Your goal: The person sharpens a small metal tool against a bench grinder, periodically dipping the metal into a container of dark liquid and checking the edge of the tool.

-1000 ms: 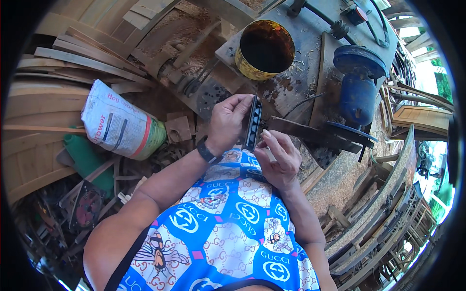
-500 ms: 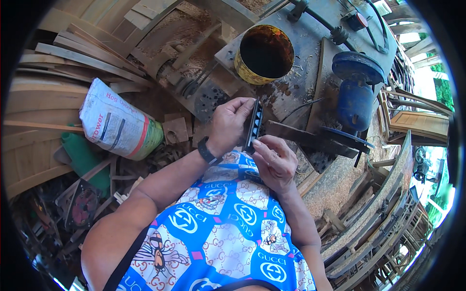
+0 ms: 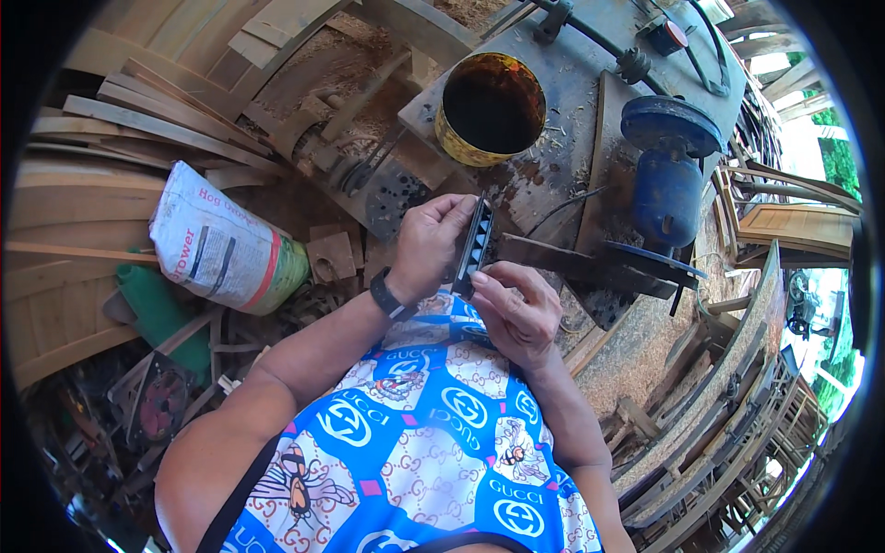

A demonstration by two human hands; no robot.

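A narrow black strip (image 3: 477, 230) with a row of pale triangular shapes along it is held upright in the picture, above my patterned blue-and-white top. My left hand (image 3: 433, 244) grips its upper part between thumb and fingers, a dark band on the wrist. At the lower end, my right hand (image 3: 516, 309) has its thumb pressed on the strip, fingers curled. Just beyond my hands stands a yellow tin (image 3: 446, 135) with a dark inside, on a dusty, stained metal table (image 3: 562, 69).
At the right sit a blue machine (image 3: 666, 198) with round flanges, a shaft (image 3: 590, 32) and stacked curved timber (image 3: 737, 396). At the left are wooden boards (image 3: 92, 286), a white sack (image 3: 217, 240), green cloth or plastic (image 3: 157, 304) and wood scraps.
My right thumb has come onto the lower end of the strip from beside it. Strip, hands and surroundings sit slightly lower and further left in the picture.
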